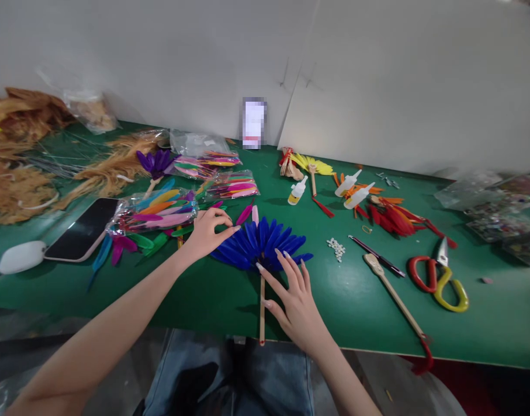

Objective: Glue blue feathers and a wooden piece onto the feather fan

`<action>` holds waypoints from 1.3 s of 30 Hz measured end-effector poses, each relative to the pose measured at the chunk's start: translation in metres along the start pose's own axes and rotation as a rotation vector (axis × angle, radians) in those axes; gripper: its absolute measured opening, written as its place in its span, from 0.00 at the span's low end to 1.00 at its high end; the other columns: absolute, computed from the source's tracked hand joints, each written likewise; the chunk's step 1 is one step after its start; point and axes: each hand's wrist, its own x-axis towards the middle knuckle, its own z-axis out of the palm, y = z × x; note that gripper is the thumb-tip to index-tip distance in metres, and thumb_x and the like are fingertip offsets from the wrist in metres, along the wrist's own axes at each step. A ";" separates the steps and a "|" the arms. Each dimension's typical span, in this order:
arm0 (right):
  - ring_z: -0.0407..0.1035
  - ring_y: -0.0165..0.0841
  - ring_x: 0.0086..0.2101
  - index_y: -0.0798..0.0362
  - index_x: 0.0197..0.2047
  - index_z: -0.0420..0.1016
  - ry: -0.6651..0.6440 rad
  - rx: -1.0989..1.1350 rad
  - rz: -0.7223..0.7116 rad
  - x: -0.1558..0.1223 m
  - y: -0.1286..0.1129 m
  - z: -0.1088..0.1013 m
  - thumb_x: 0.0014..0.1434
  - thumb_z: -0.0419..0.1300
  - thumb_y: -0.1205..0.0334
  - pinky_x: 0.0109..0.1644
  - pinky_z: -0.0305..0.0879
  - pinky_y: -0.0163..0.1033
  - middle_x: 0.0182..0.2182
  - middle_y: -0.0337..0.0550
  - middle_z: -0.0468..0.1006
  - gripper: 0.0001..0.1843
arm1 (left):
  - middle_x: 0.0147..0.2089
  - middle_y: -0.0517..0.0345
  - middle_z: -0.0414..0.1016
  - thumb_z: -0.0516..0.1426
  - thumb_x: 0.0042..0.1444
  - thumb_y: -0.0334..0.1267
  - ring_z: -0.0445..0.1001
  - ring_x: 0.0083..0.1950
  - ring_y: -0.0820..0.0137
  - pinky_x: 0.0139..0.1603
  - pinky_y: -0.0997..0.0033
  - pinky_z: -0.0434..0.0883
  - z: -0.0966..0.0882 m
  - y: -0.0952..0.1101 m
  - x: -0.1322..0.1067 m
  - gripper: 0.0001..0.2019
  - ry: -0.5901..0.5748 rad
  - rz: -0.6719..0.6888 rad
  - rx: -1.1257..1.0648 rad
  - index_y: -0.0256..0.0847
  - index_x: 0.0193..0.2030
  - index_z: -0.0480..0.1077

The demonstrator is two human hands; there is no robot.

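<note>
At the green table's (223, 309) near edge, I seem to be arranging the blue fan (265, 231); the next move likely wants a light touch. Its feathers fan out in a half-circle. My right hand (299, 303) splays over their base, gripping nothing; my left hand (209, 231) nearly pinches, on what I can't tell.

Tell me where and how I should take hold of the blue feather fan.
I'd pinch the lower part of the wooden stick, coming from the near side of the table. The stick is slim and straight, points toward you, and its lower end lies uncovered; the blue feathers spread at the far end and would likely bend.
</note>
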 end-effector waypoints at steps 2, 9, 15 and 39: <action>0.39 0.49 0.66 0.42 0.68 0.50 0.003 -0.001 0.006 0.000 0.000 0.000 0.65 0.49 0.50 0.63 0.46 0.64 0.68 0.50 0.43 0.29 | 0.45 0.53 0.68 0.57 0.55 0.46 0.63 0.53 0.56 0.58 0.47 0.55 0.000 0.000 0.000 0.11 -0.009 -0.005 -0.004 0.43 0.29 0.72; 0.38 0.48 0.66 0.41 0.68 0.49 0.007 -0.013 0.019 0.000 0.000 0.001 0.65 0.49 0.51 0.63 0.46 0.64 0.68 0.49 0.44 0.29 | 0.45 0.54 0.68 0.57 0.55 0.46 0.63 0.54 0.56 0.58 0.48 0.55 0.000 0.001 0.000 0.12 0.011 -0.011 0.007 0.42 0.26 0.71; 0.37 0.48 0.66 0.41 0.68 0.49 0.006 -0.025 0.016 0.000 -0.001 0.001 0.66 0.48 0.51 0.63 0.46 0.65 0.68 0.50 0.42 0.29 | 0.44 0.54 0.70 0.56 0.56 0.48 0.65 0.51 0.58 0.57 0.51 0.55 -0.004 0.002 0.001 0.12 0.139 -0.035 0.055 0.43 0.31 0.71; 0.39 0.48 0.66 0.43 0.68 0.49 0.018 -0.042 0.006 0.000 -0.003 0.000 0.65 0.50 0.51 0.63 0.45 0.65 0.68 0.50 0.45 0.30 | 0.45 0.53 0.71 0.58 0.54 0.50 0.63 0.51 0.55 0.54 0.49 0.57 0.006 0.000 0.003 0.12 0.070 0.016 0.071 0.46 0.30 0.77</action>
